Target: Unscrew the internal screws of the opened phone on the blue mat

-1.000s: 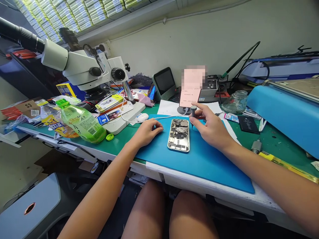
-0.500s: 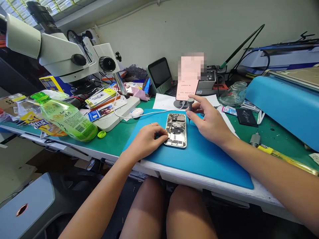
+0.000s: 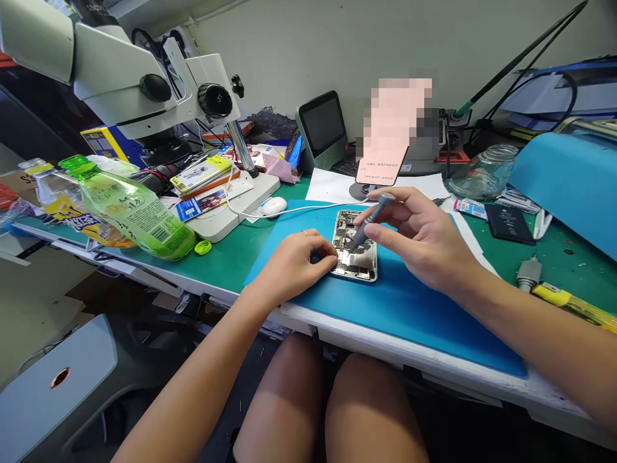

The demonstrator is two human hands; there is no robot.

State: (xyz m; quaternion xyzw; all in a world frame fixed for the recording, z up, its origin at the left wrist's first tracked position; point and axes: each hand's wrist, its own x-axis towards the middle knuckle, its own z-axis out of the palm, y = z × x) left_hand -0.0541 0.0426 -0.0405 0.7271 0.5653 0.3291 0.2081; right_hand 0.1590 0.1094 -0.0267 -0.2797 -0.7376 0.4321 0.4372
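Observation:
An opened smartphone [image 3: 362, 262] lies on a blue mat [image 3: 400, 315], its circuit board and inner parts exposed. My left hand [image 3: 306, 260] is closed, with thumb and fingertips pinched at the phone's left edge. Between the thumb and fingers of my right hand [image 3: 427, 241] is a grey screwdriver [image 3: 370, 225]. It tilts down to the left, its tip over the phone's inner parts; whether it touches them I cannot tell.
Behind the mat, a lit phone [image 3: 390, 145] leans on a stand with a white cable. A microscope [image 3: 120, 83] and bottles [image 3: 137, 218] stand left. To the right are a glass jar [image 3: 489, 173], a black battery [image 3: 509, 223] and a blue machine [image 3: 573, 173].
My right hand has brought the screwdriver from beside the phone to above its inner parts, tilting it. My left hand stays at the phone's edge. The view has shifted slightly.

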